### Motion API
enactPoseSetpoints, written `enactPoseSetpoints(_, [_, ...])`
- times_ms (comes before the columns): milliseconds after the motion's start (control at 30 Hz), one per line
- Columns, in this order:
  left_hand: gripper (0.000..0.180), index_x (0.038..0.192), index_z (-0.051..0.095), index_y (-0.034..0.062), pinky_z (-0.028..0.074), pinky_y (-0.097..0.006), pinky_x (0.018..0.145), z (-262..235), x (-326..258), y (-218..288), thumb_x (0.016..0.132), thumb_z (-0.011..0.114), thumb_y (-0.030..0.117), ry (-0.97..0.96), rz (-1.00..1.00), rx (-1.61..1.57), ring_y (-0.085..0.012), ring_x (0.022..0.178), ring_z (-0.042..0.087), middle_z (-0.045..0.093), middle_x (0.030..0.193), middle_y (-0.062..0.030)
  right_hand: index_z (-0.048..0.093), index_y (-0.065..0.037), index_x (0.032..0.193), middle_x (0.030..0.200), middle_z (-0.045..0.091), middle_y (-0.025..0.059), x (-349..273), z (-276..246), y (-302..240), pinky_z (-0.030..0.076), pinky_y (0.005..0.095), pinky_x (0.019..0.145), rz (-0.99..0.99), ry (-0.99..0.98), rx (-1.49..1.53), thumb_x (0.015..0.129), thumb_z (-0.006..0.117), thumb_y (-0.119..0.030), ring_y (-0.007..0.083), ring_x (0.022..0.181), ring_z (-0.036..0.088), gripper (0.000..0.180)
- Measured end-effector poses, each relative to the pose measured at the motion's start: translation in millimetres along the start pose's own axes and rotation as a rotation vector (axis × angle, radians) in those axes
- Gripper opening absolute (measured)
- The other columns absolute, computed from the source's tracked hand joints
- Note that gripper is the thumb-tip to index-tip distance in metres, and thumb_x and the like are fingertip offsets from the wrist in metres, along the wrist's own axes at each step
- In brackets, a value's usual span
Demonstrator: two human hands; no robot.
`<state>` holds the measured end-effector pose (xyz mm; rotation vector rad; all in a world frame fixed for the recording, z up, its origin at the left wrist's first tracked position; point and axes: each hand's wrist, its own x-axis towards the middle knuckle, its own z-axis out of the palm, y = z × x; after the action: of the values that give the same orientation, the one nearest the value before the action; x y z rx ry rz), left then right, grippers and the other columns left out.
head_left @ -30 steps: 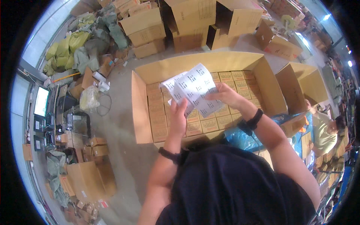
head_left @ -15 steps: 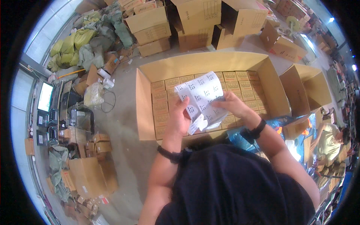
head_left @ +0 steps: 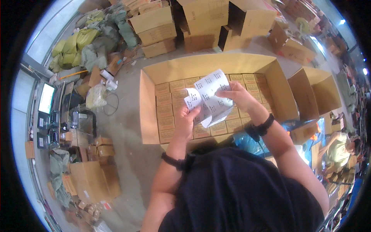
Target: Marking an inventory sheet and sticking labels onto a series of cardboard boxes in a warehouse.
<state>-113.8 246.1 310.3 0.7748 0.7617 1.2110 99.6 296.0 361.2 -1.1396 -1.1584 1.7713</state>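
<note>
A curling white sheet of printed labels (head_left: 213, 89) is held up between my two hands. My left hand (head_left: 187, 120) pinches its lower left part, thumb on top. The fingers of my right hand (head_left: 241, 96) grip its right side. Beneath the sheet stands a large open carton (head_left: 148, 112), with rows of small brown boxes (head_left: 165, 111) packed in it. The sheet and my hands hide some of these boxes. Each of my wrists wears a black band.
Another open carton (head_left: 303, 92) adjoins on the right, with blue plastic (head_left: 249, 144) near my right forearm. Stacked cartons (head_left: 205, 19) stand at the back. Sacks (head_left: 87, 42) lie at the far left, near a lit screen (head_left: 46, 98). A person (head_left: 338, 149) is at the right edge.
The label sheet has shifted and curled differently, its loose left part now standing up above my left hand. My right hand has moved slightly up and regripped near the sheet's right edge.
</note>
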Motion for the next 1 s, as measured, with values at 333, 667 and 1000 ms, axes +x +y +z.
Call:
enactPoseSetpoints(333, [0.027, 0.120, 0.057, 0.0000, 0.047, -0.031, 0.091, -5.9, 1.0, 2.5, 0.095, 0.052, 0.008, 0.105, 0.036, -0.126, -0.0145, 0.102, 0.060, 0.064, 0.113, -0.0071, 0.064, 0.000, 0.111, 0.103, 0.069, 0.0055, -6.7, 3.8, 14.9, 0.050, 0.0289, 0.083, -0.069, 0.043, -0.080, 0.087, 0.065, -0.006, 0.0136, 0.089, 0.065, 0.025])
enactPoseSetpoints(667, [0.030, 0.124, 0.053, 0.0015, 0.046, -0.037, 0.095, -9.7, 0.8, -3.0, 0.098, 0.051, 0.016, 0.061, 0.011, -0.259, -0.0186, 0.107, 0.060, 0.063, 0.117, -0.0080, 0.065, 0.002, 0.106, 0.092, 0.070, 0.0073, -8.4, 10.7, 3.2, 0.051, 0.0285, 0.075, -0.155, 0.100, -0.487, 0.087, 0.065, -0.011, 0.0109, 0.083, 0.064, 0.023])
enactPoseSetpoints(1000, [0.035, 0.125, 0.052, 0.0017, 0.049, -0.036, 0.092, -14.1, -3.4, 14.4, 0.101, 0.048, 0.026, 0.070, -0.017, -0.376, -0.0192, 0.106, 0.061, 0.063, 0.116, -0.0089, 0.064, 0.002, 0.107, 0.092, 0.070, 0.0060, -13.7, 11.4, -12.7, 0.051, 0.0283, 0.076, -0.172, 0.075, -0.666, 0.087, 0.065, -0.010, 0.0103, 0.083, 0.063, 0.024])
